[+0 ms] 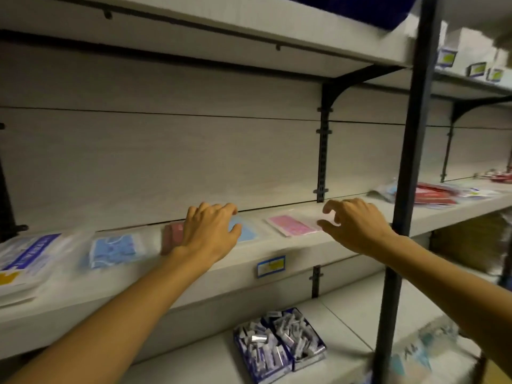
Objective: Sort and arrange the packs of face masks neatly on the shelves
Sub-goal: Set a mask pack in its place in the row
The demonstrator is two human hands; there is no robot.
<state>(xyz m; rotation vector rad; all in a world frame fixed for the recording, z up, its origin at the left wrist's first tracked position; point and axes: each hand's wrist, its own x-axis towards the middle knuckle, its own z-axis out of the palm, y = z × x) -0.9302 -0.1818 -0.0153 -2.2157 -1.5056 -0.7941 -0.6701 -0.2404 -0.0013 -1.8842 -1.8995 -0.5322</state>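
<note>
On the middle shelf [291,246] lie several mask packs in a row. My left hand [207,231] rests palm down over a light blue pack [246,234], and a pink pack [173,234] shows beside its wrist. A clear pack of pink masks [292,225] lies to the right. My right hand [357,221] hovers at this pack's right edge with curled fingers, holding nothing that I can see. Further left sit a blue patterned pack [115,249] and a white-and-blue pack [26,259].
A dark upright post [407,173] stands just right of my right hand. Red and clear packs [435,193] lie on the shelf beyond it. On the lower shelf sits a blue box of small sachets [279,343]. A price label [271,266] is on the shelf edge.
</note>
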